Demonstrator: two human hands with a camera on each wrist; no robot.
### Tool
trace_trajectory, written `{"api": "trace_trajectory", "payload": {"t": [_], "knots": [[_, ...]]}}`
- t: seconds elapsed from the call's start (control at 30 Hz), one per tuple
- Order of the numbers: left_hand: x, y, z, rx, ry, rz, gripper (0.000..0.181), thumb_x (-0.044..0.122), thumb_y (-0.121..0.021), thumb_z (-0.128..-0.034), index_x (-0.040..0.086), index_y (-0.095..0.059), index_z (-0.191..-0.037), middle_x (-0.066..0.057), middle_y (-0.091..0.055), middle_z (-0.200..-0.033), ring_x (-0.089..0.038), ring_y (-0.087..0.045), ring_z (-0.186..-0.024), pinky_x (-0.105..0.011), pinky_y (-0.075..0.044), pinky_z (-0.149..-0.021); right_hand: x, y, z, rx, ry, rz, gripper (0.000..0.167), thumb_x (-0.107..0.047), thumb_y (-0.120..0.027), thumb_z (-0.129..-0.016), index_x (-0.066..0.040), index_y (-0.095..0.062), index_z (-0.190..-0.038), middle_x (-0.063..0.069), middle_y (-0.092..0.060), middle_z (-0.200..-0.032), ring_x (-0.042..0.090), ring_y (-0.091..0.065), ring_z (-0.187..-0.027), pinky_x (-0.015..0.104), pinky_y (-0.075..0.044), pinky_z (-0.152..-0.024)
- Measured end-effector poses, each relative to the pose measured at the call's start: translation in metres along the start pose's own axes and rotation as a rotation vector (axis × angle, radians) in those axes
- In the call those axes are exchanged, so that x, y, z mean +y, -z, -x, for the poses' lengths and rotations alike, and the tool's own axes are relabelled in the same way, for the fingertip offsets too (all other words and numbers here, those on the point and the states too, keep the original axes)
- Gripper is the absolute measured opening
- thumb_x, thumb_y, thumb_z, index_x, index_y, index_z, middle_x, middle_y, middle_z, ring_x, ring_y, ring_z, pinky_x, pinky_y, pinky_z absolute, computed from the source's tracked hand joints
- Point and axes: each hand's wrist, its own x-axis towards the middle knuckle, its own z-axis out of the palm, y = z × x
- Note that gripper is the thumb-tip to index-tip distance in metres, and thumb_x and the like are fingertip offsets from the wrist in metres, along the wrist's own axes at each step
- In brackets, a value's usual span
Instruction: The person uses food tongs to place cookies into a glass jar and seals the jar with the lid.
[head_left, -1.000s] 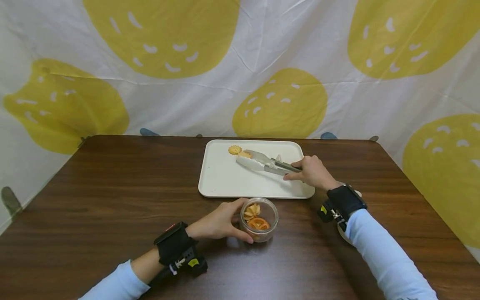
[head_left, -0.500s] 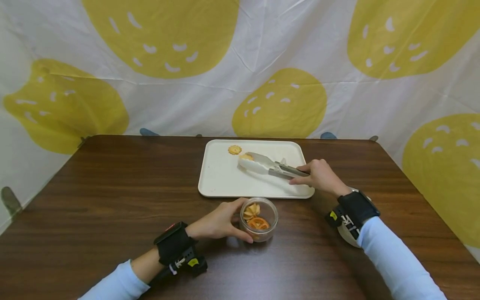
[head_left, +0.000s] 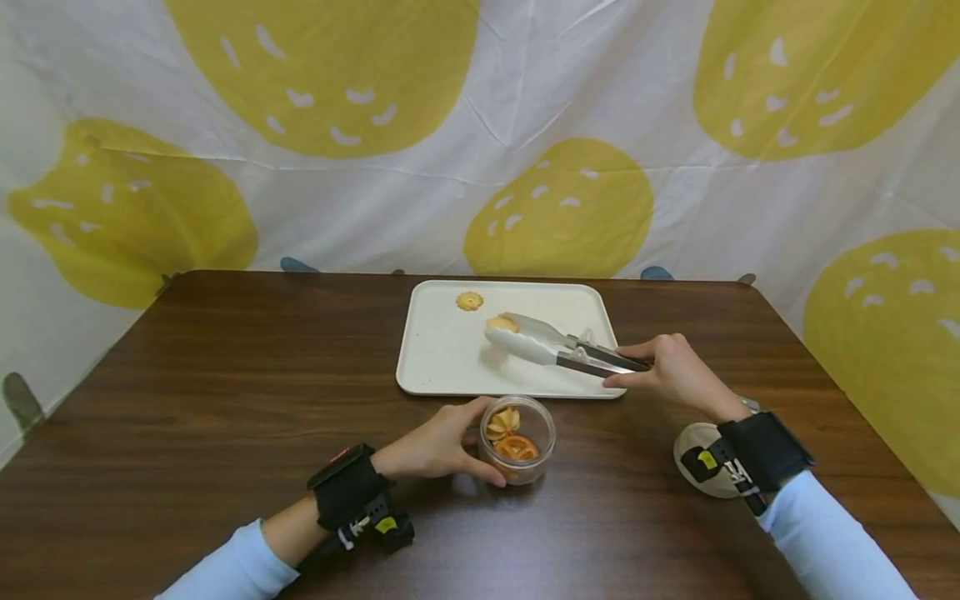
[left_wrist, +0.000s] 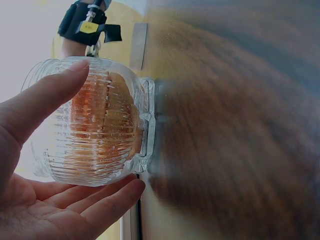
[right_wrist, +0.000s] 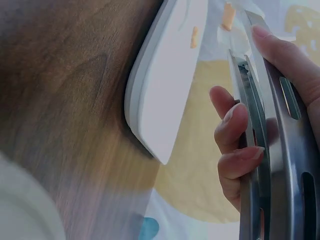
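I take this for a small recording booth, though I can't tell what building holds it: a white cloth backdrop printed with big yellow fruit shapes (head_left: 420,212) closes in the far, left and right sides of a dark brown wood-grain surface (head_left: 262,367). Black strapped-on wrist camera mounts (head_left: 765,450) suggest lab work; metal tongs with whitish tips (head_left: 529,347) add a kitchen note.

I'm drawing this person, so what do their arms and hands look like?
The sleeves are light blue. There are two wide black wrist bands, each with a small black gadget, a yellow label and silvery metal bits. The left hand and right hand wear no gloves.
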Motion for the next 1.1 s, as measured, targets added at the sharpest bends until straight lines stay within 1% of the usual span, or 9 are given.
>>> {"api": "trace_trajectory", "payload": {"t": [0.2,0.27,0.33,0.47,0.6,0.7,0.87,0.97,1.1], "knots": [[0.0,0.0,0.0,0.001,0.002,0.005,0.071,0.013,-0.08,-0.0644,0.002,-0.042,-0.124,-0.011,-0.05,-0.121,-0.021,-0.048,-0.111,-0.021,-0.044,-0.087,-0.004,0.009,0.02,0.002,0.032,0.004,0.054,-0.035,-0.075,-0.068,0.004,-0.064,-0.104,0.015,-0.066,-0.09,0.009,-0.042,-0.057,0.018,-0.028,-0.044],[0.0,0.0,0.0,0.005,0.001,0.002,0.071,0.013,-0.08,-0.0642,0.002,-0.042,-0.124,-0.011,-0.05,-0.121,-0.021,-0.048,-0.111,-0.021,-0.045,-0.087,-0.006,0.013,0.027,0.003,0.033,-0.007,0.055,-0.035,-0.075,-0.067,0.004,-0.064,-0.105,0.011,-0.066,-0.085,0.006,-0.038,-0.053,0.018,-0.025,-0.042],[0.0,0.0,0.0,0.005,0.0,0.003,0.072,0.013,-0.08,-0.0641,0.001,-0.042,-0.124,-0.011,-0.05,-0.12,-0.021,-0.048,-0.111,-0.021,-0.045,-0.087,-0.008,0.016,0.034,0.008,0.04,-0.014,0.054,-0.034,-0.076,-0.067,0.003,-0.064,-0.105,0.003,-0.064,-0.075,0.004,-0.036,-0.051,0.018,-0.024,-0.041],[-0.001,0.0,0.0,0.002,-0.004,0.012,0.071,0.013,-0.08,-0.0642,0.001,-0.042,-0.123,-0.011,-0.05,-0.12,-0.021,-0.048,-0.111,-0.022,-0.045,-0.087,-0.012,0.023,0.047,0.03,0.075,-0.014,0.05,-0.031,-0.076,-0.067,0.001,-0.065,-0.104,-0.007,-0.056,-0.065,0.002,-0.036,-0.05,0.016,-0.026,-0.042],[-0.001,0.0,0.0,-0.004,-0.004,0.016,0.07,0.013,-0.079,-0.0647,0.001,-0.042,-0.123,-0.011,-0.05,-0.12,-0.021,-0.048,-0.111,-0.022,-0.045,-0.087,-0.015,0.03,0.059,0.046,0.113,-0.033,0.046,-0.028,-0.076,-0.067,0.0,-0.066,-0.103,-0.007,-0.058,-0.067,0.0,-0.038,-0.052,0.016,-0.029,-0.042],[-0.002,-0.001,0.0,-0.01,-0.006,0.02,0.072,0.013,-0.079,-0.0653,0.0,-0.04,-0.124,-0.011,-0.05,-0.121,-0.022,-0.047,-0.112,-0.023,-0.045,-0.088,-0.015,0.032,0.067,0.038,0.123,-0.06,0.045,-0.026,-0.076,-0.068,-0.001,-0.066,-0.104,-0.006,-0.062,-0.072,-0.001,-0.04,-0.053,0.015,-0.031,-0.043],[-0.002,-0.001,0.0,-0.008,-0.014,0.008,0.078,0.013,-0.079,-0.0654,0.0,-0.036,-0.129,-0.013,-0.047,-0.125,-0.023,-0.046,-0.114,-0.024,-0.045,-0.088,-0.016,0.033,0.078,0.03,0.17,-0.092,0.041,-0.022,-0.076,-0.069,-0.003,-0.066,-0.104,-0.006,-0.065,-0.077,-0.002,-0.045,-0.057,0.014,-0.036,-0.045],[-0.001,-0.001,0.0,-0.007,-0.004,0.005,0.08,0.013,-0.079,-0.065,0.001,-0.035,-0.13,-0.014,-0.046,-0.127,-0.023,-0.045,-0.115,-0.025,-0.045,-0.088,-0.018,0.031,0.083,0.027,0.196,-0.115,0.041,-0.019,-0.076,-0.068,-0.002,-0.065,-0.104,-0.004,-0.067,-0.081,-0.002,-0.049,-0.061,0.013,-0.039,-0.048],[-0.001,-0.001,0.0,-0.01,0.017,0.003,0.078,0.013,-0.079,-0.0654,0.001,-0.036,-0.129,-0.013,-0.046,-0.127,-0.022,-0.045,-0.116,-0.027,-0.044,-0.089,-0.019,0.027,0.088,0.027,0.225,-0.135,0.043,-0.018,-0.077,-0.067,0.003,-0.065,-0.103,0.002,-0.068,-0.084,-0.003,-0.05,-0.061,0.013,-0.039,-0.049]]}}
